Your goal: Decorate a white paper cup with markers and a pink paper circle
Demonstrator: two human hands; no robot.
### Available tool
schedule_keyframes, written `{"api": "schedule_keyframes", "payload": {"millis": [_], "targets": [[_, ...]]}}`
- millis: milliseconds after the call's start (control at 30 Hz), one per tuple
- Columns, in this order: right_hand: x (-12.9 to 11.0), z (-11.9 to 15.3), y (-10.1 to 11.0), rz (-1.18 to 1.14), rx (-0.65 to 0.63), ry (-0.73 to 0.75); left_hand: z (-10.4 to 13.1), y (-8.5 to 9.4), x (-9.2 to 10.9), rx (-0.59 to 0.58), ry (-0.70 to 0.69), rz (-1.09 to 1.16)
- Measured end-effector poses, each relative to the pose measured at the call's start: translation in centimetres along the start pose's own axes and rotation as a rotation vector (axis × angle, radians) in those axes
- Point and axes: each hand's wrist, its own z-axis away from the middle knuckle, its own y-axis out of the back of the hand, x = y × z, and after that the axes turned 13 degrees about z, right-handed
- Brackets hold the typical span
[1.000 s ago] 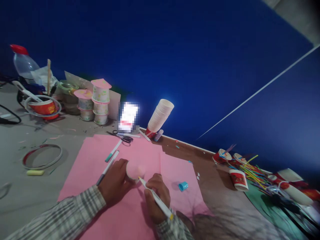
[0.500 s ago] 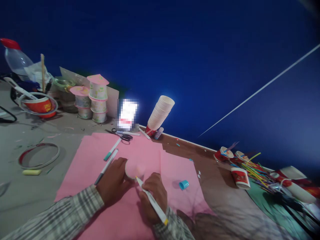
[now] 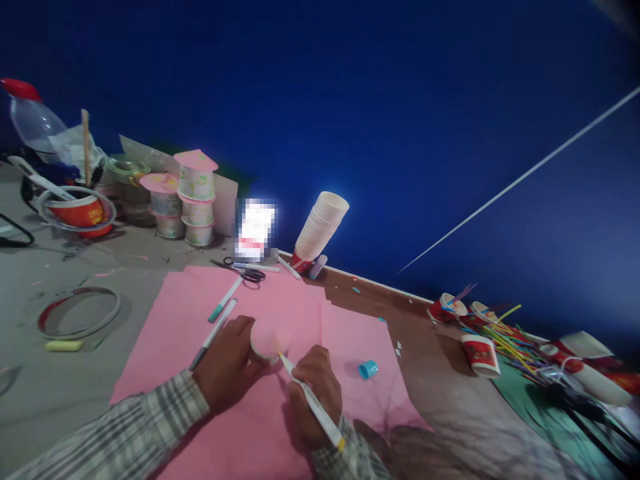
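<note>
A small round pink piece [image 3: 269, 337] with a faint yellow patch lies over the pink paper sheets [image 3: 350, 333]. My left hand [image 3: 231, 360] grips its left edge between fingers and thumb. In my right hand [image 3: 316, 393] is a white marker [image 3: 320, 417] with a yellow end, its yellow tip at the lower right edge of the round piece. Left of my left hand lie a grey-ended marker [image 3: 214, 333] and a teal-ended marker [image 3: 225, 300]. A blue cap [image 3: 368, 369] rests on the paper to the right.
Black scissors [image 3: 245, 272] and a leaning stack of paper cups [image 3: 320, 230] stand behind. Stacked decorated cups [image 3: 197, 200], a tape ring [image 3: 79, 312] and a yellow stub [image 3: 64, 346] are left. Red cups [image 3: 481, 356] and colored sticks [image 3: 515, 347] lie right.
My right hand and the marker have moved slightly right, and the tip has shifted a little right along the round piece. My left hand has barely moved.
</note>
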Motion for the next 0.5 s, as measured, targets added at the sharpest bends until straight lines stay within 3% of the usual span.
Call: {"api": "schedule_keyframes", "payload": {"millis": [500], "targets": [[-0.3,0.1,-0.54,0.014,-0.023,0.077,0.01,-0.07,-0.28,-0.014,0.002,0.01]]}}
